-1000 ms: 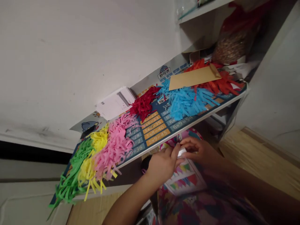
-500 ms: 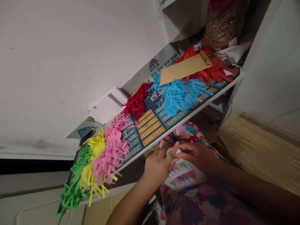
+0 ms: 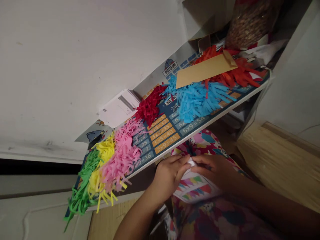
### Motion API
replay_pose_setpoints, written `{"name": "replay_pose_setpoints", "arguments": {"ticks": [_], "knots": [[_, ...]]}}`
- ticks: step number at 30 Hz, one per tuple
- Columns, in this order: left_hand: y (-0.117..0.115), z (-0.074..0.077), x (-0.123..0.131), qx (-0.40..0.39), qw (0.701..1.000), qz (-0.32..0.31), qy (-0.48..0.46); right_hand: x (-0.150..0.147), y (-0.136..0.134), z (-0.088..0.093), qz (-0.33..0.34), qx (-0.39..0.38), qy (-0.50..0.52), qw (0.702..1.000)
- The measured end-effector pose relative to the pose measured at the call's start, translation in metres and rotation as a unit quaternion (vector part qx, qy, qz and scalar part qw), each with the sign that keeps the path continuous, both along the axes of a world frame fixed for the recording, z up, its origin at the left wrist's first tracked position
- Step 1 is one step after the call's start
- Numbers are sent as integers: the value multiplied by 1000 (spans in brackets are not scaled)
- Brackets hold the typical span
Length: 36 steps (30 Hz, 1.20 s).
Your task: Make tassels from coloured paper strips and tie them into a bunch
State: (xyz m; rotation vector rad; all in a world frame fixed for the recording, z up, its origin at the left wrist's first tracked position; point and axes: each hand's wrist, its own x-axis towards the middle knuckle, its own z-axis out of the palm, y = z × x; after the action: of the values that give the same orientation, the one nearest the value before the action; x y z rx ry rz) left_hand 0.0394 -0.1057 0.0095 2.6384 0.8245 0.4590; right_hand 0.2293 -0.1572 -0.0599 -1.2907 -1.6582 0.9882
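Observation:
Over my lap, a white card point(image 3: 196, 188) printed with colourful pennant shapes lies under my hands. My left hand point(image 3: 170, 173) has its fingers closed on the card's upper left edge. My right hand point(image 3: 212, 168) pinches the top edge, its fingertips close to the left ones. A small white folded part shows between the fingertips. On the desk above lie fringed paper bundles: green point(image 3: 86, 180), yellow point(image 3: 105, 150), pink point(image 3: 122, 160), dark red point(image 3: 150, 106), blue point(image 3: 197, 100) and orange-red point(image 3: 240, 73).
A tan envelope point(image 3: 205, 70) rests across the blue and orange-red bundles. White cards point(image 3: 117, 110) are stacked against the wall. A clear bag of brown pieces point(image 3: 247, 26) stands at the back right. The desk's front edge point(image 3: 175, 144) runs just above my hands.
The view has shifted, so the desk items appear slightly further right. My fingertips have moved a little apart, and more of the white folded part shows between them.

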Motion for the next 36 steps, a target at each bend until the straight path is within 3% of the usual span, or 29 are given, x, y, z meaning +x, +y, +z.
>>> {"name": "replay_pose_setpoints", "arguments": {"ticks": [14, 19, 23, 27, 31, 34, 36], "knots": [[-10, 11, -5, 38, 998, -39, 26, -1, -11, -7, -6, -23, -3, 1000], [-15, 9, -5, 105, 992, -46, 43, -4, -10, -5, -16, -4, -14, 1000], [-20, 0, -11, 165, 985, -34, 37, -3, -12, -13, -51, 68, -19, 996], [-26, -15, -22, 192, 981, 2, -22, -1, -11, -24, -37, 171, -15, 985], [-25, -24, -24, 221, 973, 29, -61, -2, -1, -14, -37, 217, 3, 975], [-15, -28, -28, 212, 973, 27, -90, -2, 7, -5, 5, 205, 5, 979], [-5, -35, -34, 174, 977, 35, -116, 2, 13, -5, -13, 166, 1, 986]]}}
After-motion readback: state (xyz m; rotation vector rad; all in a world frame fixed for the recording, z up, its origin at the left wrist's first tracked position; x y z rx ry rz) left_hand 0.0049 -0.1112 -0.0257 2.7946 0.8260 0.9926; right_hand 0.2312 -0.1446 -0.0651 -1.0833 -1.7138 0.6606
